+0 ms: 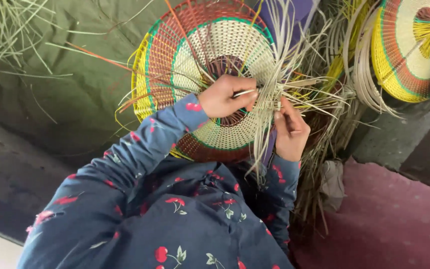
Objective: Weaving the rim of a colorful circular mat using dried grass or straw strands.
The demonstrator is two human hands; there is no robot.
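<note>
Woven piece: a small start of pale weaving point(269, 103) sits between the two hands, touching the fingertips of both, with long loose ends spreading out from it.
Left hand: the left hand point(225, 97) is clenched around a thin pale strip point(245, 92), pressed against the woven part.
Right hand: the right hand point(290, 130) pinches the pale strands point(262, 137) just under the woven part; its thumb lies on the weave.
Behind the hands: a round coloured basket tray point(195, 60) lies directly behind the left hand; a second coloured tray point(414, 50) is well apart, beyond the right hand.
Risk of loosening: if the right pinch gives way, the few crossings could probably open, because so little is woven.
Risk of tangling: the free ends are many and close to the stray strands point(324, 99) beside the right hand, so a wrong one may be caught.
Risk of breaking: a sharp pull by the left hand could kink the strip.
</note>
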